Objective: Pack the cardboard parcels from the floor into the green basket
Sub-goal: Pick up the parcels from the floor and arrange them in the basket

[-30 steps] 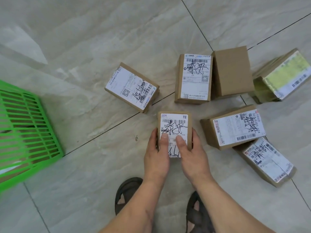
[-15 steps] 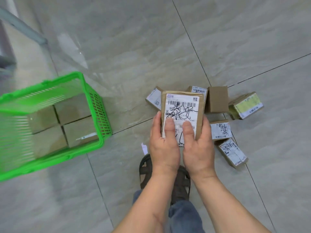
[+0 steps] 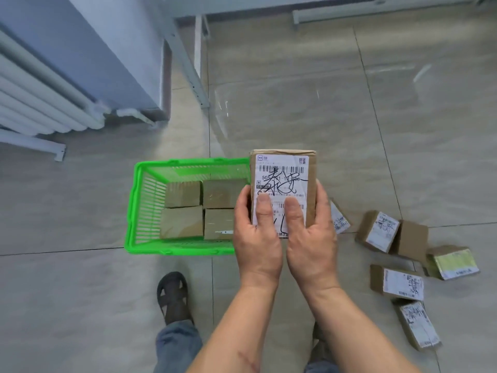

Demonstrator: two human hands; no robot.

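Parcel (image 3: 282, 181) lengthwise away (label up).

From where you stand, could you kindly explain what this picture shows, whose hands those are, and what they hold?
There is no machine here. A camera worn on a person's head looks down at their own two bare hands. The left hand and the right hand together hold one labelled parcel, thumbs on its label. Beyond it, on the tiled floor, stands the green basket with four packed parcels inside. More loose parcels lie on the floor to the right, waiting to be packed.
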